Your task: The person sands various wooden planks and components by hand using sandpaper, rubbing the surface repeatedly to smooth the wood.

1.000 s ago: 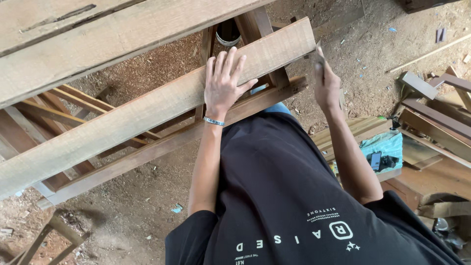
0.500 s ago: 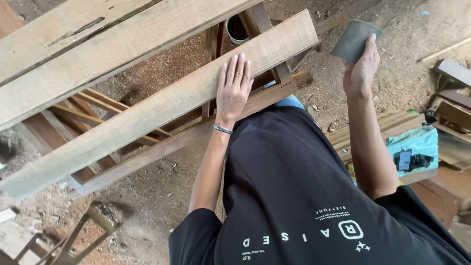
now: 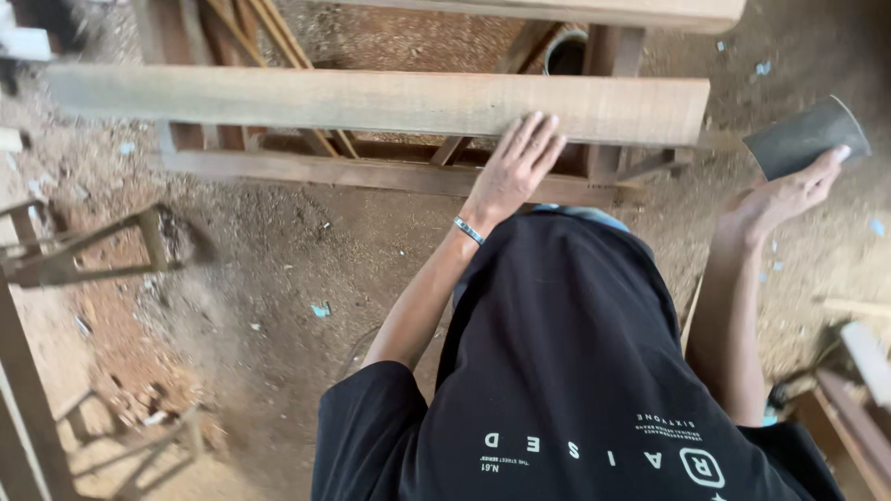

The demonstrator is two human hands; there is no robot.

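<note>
A long pale wooden plank (image 3: 371, 102) lies across a wooden frame (image 3: 390, 172) in front of me. My left hand (image 3: 515, 167), with a thin bracelet at the wrist, rests flat on the plank near its right end, fingers spread. My right hand (image 3: 780, 195) is held out to the right, off the plank, and grips a dark grey sheet of sandpaper (image 3: 803, 137) by its lower edge. My black printed shirt (image 3: 575, 371) fills the lower middle of the view.
Sawdust covers the dirt floor (image 3: 278, 269). A second plank (image 3: 594, 11) runs along the top edge. A dark round container (image 3: 566, 51) stands behind the frame. Small wooden frames (image 3: 93, 246) lie at the left, and timber offcuts (image 3: 858, 371) at the lower right.
The view has swung, so the plank now runs level across the frame. My right hand lifted the sandpaper off the plank's end and carried it out to the right. My left hand stayed on the plank.
</note>
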